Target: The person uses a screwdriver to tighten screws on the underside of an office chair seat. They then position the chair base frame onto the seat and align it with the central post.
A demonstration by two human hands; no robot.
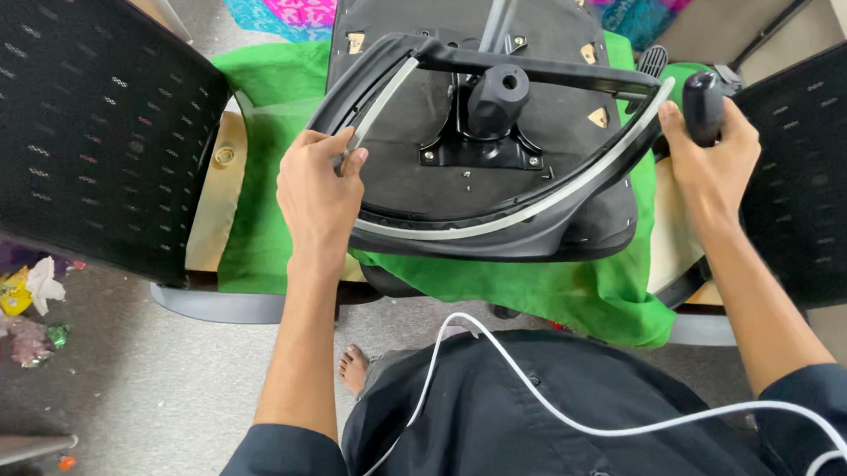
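An upturned black office chair seat [440, 183] lies on a green cloth [271, 139]. A curved black armrest frame [502, 233] with a pale inner strip wraps around its near side. My left hand [318, 191] grips the left end of this curved frame. My right hand [707, 147] holds a dark handle-like tool [701, 103] at the frame's right end. In the seat's middle sits a black mounting plate with a hub [498, 91], and a grey metal rod [504, 8] rises from it.
Two black mesh chair backs stand at the left [73, 122] and right [821, 174]. Pink and blue patterned fabric [301, 0] lies beyond. Crumpled wrappers and scraps [16, 307] litter the grey floor at left. A white cable [551, 407] crosses my dark shirt.
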